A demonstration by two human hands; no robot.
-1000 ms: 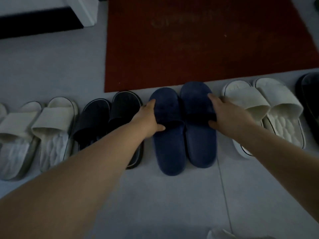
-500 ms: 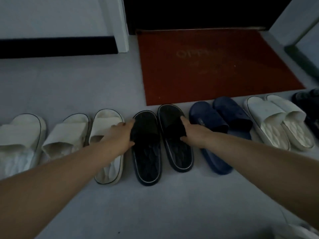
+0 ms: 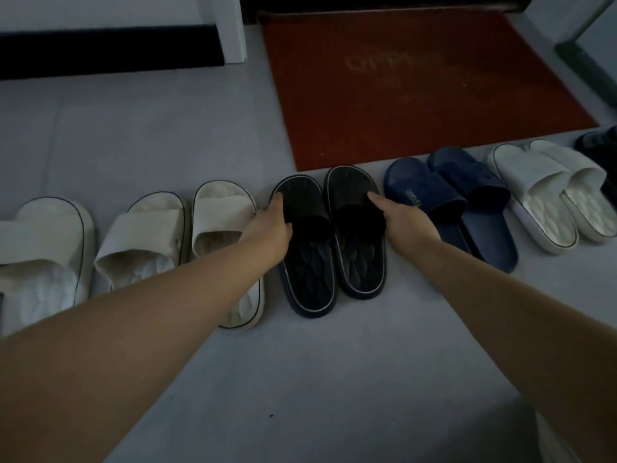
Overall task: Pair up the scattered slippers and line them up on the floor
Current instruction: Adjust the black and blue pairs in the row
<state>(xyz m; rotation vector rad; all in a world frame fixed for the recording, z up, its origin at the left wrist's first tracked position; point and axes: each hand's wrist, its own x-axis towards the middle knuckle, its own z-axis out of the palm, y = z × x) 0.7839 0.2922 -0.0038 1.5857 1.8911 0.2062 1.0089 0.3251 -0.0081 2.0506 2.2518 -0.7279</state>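
Fingers: my left hand (image 3: pixel 272 225) curled over the outer edge of the left black rubber slipper with pale piping (image 3: pixel 305 248), thumb tucked under its strap; my right hand (image 3: pixel 405 217) gripped the strap edge of the matching right black slipper (image 3: pixel 355 235). The two lay side by side, touching, on the grey tiled floor (image 3: pixel 317 379). To the left I logged cream strap slippers (image 3: pixel 187 235); to the right a navy pair (image 3: pixel 447 198), then a white pair (image 3: pixel 547 192). Behind them lay a red doormat (image 3: pixel 417 85).
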